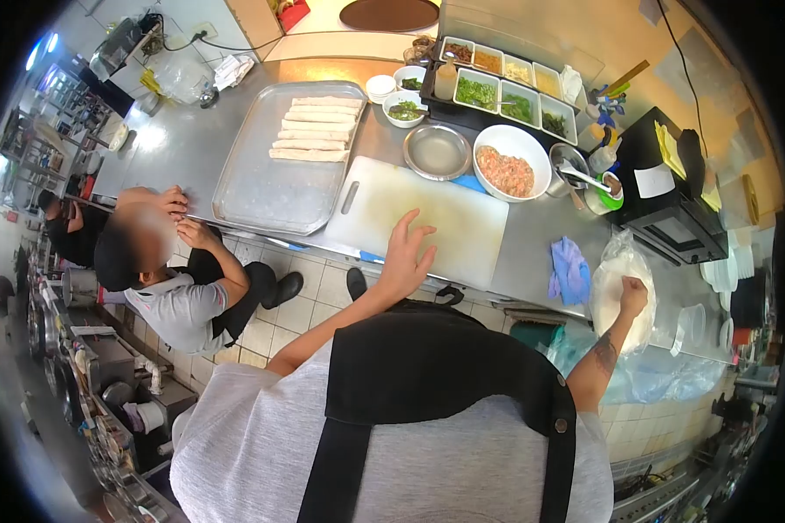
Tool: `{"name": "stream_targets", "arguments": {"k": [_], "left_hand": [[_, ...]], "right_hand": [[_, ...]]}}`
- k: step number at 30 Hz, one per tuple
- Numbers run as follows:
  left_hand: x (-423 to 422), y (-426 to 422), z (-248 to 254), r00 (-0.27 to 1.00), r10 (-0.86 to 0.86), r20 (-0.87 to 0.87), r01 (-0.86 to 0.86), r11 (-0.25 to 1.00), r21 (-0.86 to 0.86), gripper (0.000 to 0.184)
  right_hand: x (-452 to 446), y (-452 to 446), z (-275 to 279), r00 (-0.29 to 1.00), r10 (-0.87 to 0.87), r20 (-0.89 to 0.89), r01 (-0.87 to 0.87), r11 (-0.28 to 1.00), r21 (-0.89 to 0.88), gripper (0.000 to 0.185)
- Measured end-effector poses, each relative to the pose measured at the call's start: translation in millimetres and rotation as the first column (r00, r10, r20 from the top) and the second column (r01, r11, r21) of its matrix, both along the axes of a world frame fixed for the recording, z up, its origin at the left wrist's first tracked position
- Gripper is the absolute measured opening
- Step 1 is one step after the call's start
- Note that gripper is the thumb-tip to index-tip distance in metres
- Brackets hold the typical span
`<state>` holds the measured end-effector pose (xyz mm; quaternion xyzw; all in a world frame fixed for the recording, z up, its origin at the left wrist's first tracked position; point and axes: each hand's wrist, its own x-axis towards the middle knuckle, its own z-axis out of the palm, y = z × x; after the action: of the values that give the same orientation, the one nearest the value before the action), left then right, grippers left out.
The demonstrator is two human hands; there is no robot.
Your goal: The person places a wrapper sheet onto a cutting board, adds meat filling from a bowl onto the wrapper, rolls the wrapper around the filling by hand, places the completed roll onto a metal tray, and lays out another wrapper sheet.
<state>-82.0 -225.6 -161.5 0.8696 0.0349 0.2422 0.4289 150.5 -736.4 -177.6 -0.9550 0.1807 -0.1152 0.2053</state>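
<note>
My left hand [407, 259] hovers over or rests on the near edge of a white cutting board [462, 228], fingers spread and nothing in them; I cannot tell whether it touches. On the right, my right hand [634, 297] is closed, fingertips pressed together, over a clear plastic bag [604, 277] with pale, round, flat sheets [621, 266] in it. Whatever those fingers pinch, if anything, is hidden. Left of the board, a metal tray [270, 196] bears several pale rolls [310, 135] in a row. Beyond the board stands a white bowl of pinkish minced filling [506, 173].
A metal bowl [438, 152] stands behind the board. Containers of chopped greens [477, 90] line the back. A blue cloth [569, 270] lies between board and bag. A black appliance [672, 196] stands at right. A co-worker [179, 296] crouches or sits at the left counter edge.
</note>
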Motion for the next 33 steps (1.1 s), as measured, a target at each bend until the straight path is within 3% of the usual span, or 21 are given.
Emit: {"name": "stream_targets", "arguments": {"k": [3,6,8,10,14,15,16,17,19,20,22,23,25,26,28,29,31,32,33], "left_hand": [[1,-1,-1,1.000,-0.027,-0.015,0.027,1.000,0.000,0.034],[5,-9,6,0.995,-0.097,-0.026,0.096,0.995,-0.013,0.036],[14,-17,13,0.987,-0.155,-0.043,0.154,0.988,-0.030,0.037],[30,-29,18,0.952,-0.304,-0.022,0.296,0.941,-0.166,0.043],[56,-51,36,0.922,-0.384,0.037,0.374,0.864,-0.339,0.048],[62,-53,41,0.867,-0.498,0.035,0.440,0.729,-0.524,0.044],[65,-53,47,0.799,-0.599,0.057,0.468,0.558,-0.686,0.039],[65,-51,55,0.798,-0.599,0.057,0.467,0.557,-0.686,0.039],[62,-40,67,0.897,-0.440,-0.040,0.216,0.517,-0.828,0.033],[60,-30,68,0.898,-0.437,-0.044,0.212,0.518,-0.829,0.033],[57,-5,71,0.938,-0.308,-0.159,0.086,0.651,-0.754,0.036],[56,4,72,0.938,-0.306,-0.162,0.083,0.652,-0.754,0.036],[52,21,75,0.965,-0.220,-0.141,0.114,0.841,-0.529,0.037],[50,28,82,0.965,-0.216,-0.146,0.109,0.842,-0.528,0.037],[50,40,103,0.964,-0.235,-0.123,0.163,0.891,-0.425,0.033],[52,46,109,0.964,-0.235,-0.126,0.161,0.891,-0.425,0.033],[60,60,119,0.942,-0.307,-0.138,0.224,0.877,-0.426,0.029],[65,68,125,0.938,-0.315,-0.143,0.227,0.874,-0.430,0.029],[72,78,131,0.940,-0.259,-0.223,0.159,0.909,-0.386,0.026]], "right_hand": [[-7,3,17,0.985,0.145,0.093,-0.140,0.988,-0.059,0.023],[-32,48,70,0.948,0.291,0.127,-0.312,0.929,0.200,0.031],[-48,92,104,0.831,0.507,0.228,-0.556,0.753,0.352,0.033],[-74,150,145,0.722,0.625,0.297,-0.677,0.552,0.486,0.035],[-79,219,141,0.645,0.636,0.424,-0.668,0.200,0.717,0.042],[-88,247,148,0.643,0.608,0.466,-0.618,0.053,0.784,0.051],[-94,265,153,0.641,0.609,0.467,-0.584,-0.006,0.812,0.059],[-95,277,148,0.657,0.589,0.471,-0.561,-0.036,0.827,0.064],[-95,289,141,0.679,0.585,0.444,-0.516,-0.050,0.855,0.066],[-96,292,141,0.678,0.587,0.443,-0.513,-0.053,0.857,0.066],[-100,298,141,0.611,0.684,0.398,-0.467,-0.095,0.879,0.070],[-104,302,142,0.611,0.685,0.397,-0.464,-0.096,0.881,0.070],[-112,309,143,0.592,0.739,0.320,-0.411,-0.065,0.909,0.061],[-108,308,137,0.591,0.741,0.319,-0.406,-0.068,0.911,0.061],[-93,304,116,0.524,0.835,0.171,-0.372,0.043,0.927,0.043],[-86,306,107,0.524,0.834,0.170,-0.369,0.043,0.928,0.043],[-72,311,95,0.664,0.742,0.088,-0.369,0.223,0.902,0.021],[-65,314,93,0.670,0.738,0.082,-0.362,0.229,0.903,0.021],[-57,317,91,0.646,0.748,0.152,-0.566,0.336,0.753,0.016]]}}
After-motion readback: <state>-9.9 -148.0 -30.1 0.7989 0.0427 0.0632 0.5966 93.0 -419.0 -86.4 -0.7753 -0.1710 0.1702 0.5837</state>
